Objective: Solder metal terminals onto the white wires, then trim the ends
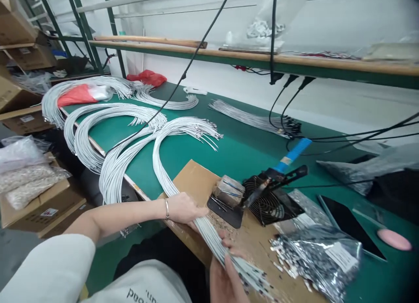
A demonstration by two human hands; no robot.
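Observation:
A thick bundle of white cables (209,235) runs across the cardboard at the table's front edge. My left hand (185,208), with a bracelet at the wrist, is closed over the bundle from above. Nearer the cable ends, my right hand (225,268) wraps the same bundle from below, its thumb along one side and fingers on the other. Past this hand the cables fan out, with small dark tips. Their other end curves back onto the green table (193,152). Beside the bundle are a small fan (266,202) and a tool with a blue-wrapped handle (293,154).
Several more cable bundles (88,141) lie looped at the left, some hanging over the edge. A silvery bag of small metal parts (321,255), a tablet (352,226) and a pink oval object (394,239) lie at the right. Black cords hang across. Cardboard boxes (42,202) stand left.

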